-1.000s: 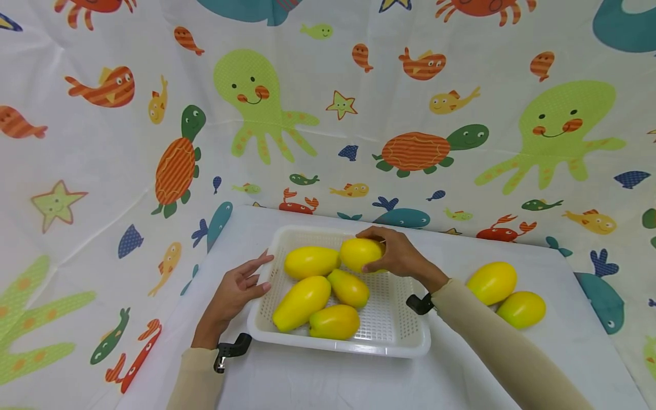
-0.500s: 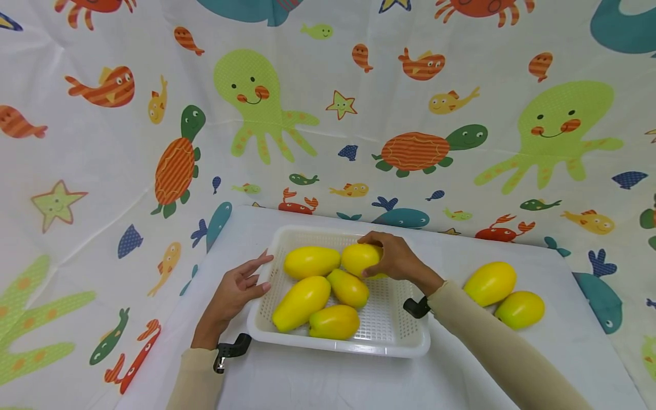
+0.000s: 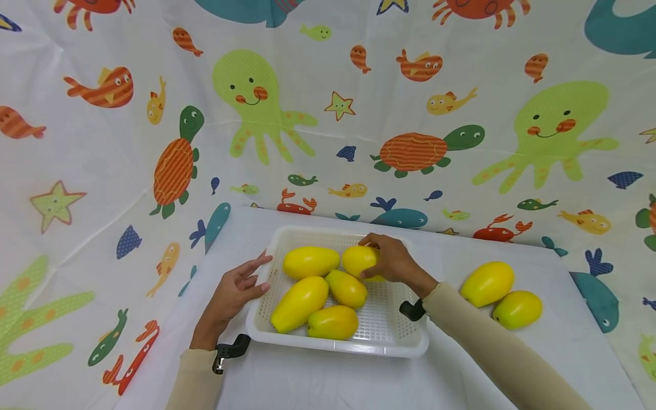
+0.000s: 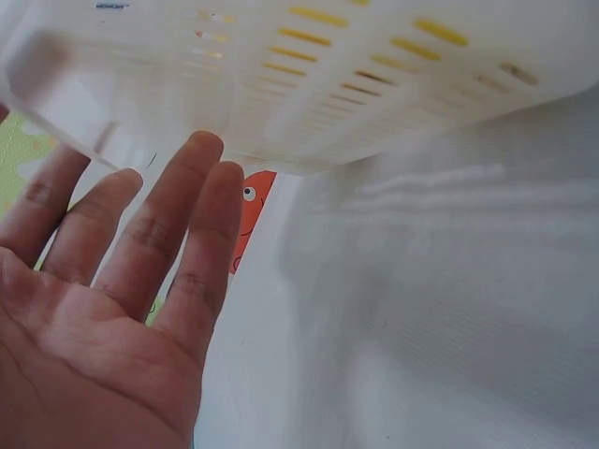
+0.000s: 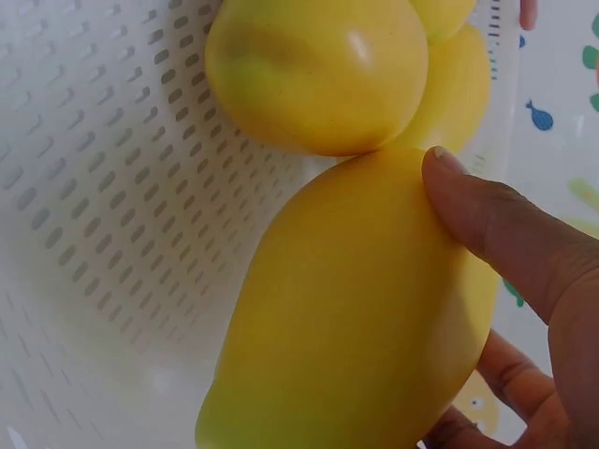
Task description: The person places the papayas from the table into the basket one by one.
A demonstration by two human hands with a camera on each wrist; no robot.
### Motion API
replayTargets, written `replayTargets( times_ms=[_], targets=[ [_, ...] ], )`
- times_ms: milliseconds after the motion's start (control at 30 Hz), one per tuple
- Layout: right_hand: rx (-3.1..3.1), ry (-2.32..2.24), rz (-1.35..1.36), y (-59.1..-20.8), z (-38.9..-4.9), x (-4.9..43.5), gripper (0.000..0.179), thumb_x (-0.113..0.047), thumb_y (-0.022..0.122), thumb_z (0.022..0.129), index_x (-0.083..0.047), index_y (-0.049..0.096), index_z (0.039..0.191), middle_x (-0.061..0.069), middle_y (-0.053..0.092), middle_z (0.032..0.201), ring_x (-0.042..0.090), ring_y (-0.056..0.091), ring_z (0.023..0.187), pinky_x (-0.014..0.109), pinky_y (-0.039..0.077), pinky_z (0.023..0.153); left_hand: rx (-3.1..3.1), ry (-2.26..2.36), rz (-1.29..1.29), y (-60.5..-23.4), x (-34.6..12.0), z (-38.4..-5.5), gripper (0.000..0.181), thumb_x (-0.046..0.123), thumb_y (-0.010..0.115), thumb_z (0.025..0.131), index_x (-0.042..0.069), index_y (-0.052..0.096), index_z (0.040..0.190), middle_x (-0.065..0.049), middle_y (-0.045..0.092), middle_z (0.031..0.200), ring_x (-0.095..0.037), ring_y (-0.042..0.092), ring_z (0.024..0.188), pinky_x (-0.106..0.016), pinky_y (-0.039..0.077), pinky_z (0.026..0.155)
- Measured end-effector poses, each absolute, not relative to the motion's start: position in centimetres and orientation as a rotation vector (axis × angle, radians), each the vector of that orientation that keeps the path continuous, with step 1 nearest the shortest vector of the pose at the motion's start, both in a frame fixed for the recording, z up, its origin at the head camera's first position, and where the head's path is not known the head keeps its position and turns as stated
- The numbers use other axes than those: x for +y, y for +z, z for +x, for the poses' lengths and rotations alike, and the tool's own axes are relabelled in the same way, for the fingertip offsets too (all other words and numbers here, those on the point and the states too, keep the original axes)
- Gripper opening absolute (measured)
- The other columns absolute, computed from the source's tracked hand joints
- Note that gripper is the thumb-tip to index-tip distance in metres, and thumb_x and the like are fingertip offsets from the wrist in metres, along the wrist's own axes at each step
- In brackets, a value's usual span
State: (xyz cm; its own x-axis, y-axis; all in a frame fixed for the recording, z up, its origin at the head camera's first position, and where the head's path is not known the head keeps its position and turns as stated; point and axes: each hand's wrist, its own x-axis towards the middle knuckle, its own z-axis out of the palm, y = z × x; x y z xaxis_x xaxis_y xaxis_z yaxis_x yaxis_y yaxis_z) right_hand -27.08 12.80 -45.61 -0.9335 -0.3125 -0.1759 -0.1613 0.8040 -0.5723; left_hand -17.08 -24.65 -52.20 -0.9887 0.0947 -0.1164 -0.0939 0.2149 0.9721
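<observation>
A white plastic basket (image 3: 389, 341) with slotted walls holds several yellow papayas. My right hand (image 3: 392, 259) is at the back of the basket, gripping one papaya (image 3: 357, 261). In the right wrist view, thumb and fingers curl round opposite sides of this papaya (image 5: 356, 309), which lies against another papaya (image 5: 318, 75). At the basket's left side my left hand (image 3: 233, 293) has its fingers spread and relaxed. The left wrist view has those fingertips (image 4: 206, 150) right at the outer wall of the basket (image 4: 281, 103), palm up.
Two more papayas, one (image 3: 488, 283) behind the other (image 3: 517, 309), lie on the white-covered table (image 3: 461, 364) right of the basket. A sheet (image 3: 307, 131) printed with sea animals stands behind and at the left. Each wrist wears a small black camera.
My right hand has lowered slightly with its papaya, which now sits down among the others. The left hand has stayed in place at the basket's side.
</observation>
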Motion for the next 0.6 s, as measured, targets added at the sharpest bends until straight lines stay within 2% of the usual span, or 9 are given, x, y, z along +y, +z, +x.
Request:
replayTargets(
  times_ms=[300,600],
  targets=[
    [2.782,-0.750,-0.369,-46.09,-27.05,12.51,0.067,-0.026,0.097,0.077,-0.020,0.065,0.136,0.014,0.066,0.142,0.035,0.061,0.126,0.057,0.051,0.115,2.362,1.864,-0.004,-52.37,-24.58,-17.18,0.062,0.032,0.078,0.097,0.033,0.055,0.155,0.014,0.034,0.173,-0.030,0.064,0.138,-0.031,0.061,0.099],
    [2.848,-0.713,-0.364,-46.65,-26.88,12.32,0.069,-0.027,0.098,0.075,-0.022,0.068,0.137,0.014,0.060,0.128,0.033,0.058,0.116,0.055,0.054,0.113,2.344,1.880,0.000,-52.50,-24.55,-17.26,0.062,0.031,0.078,0.098,0.034,0.054,0.156,0.013,0.034,0.173,-0.026,0.068,0.132,-0.032,0.063,0.098]
  ],
)
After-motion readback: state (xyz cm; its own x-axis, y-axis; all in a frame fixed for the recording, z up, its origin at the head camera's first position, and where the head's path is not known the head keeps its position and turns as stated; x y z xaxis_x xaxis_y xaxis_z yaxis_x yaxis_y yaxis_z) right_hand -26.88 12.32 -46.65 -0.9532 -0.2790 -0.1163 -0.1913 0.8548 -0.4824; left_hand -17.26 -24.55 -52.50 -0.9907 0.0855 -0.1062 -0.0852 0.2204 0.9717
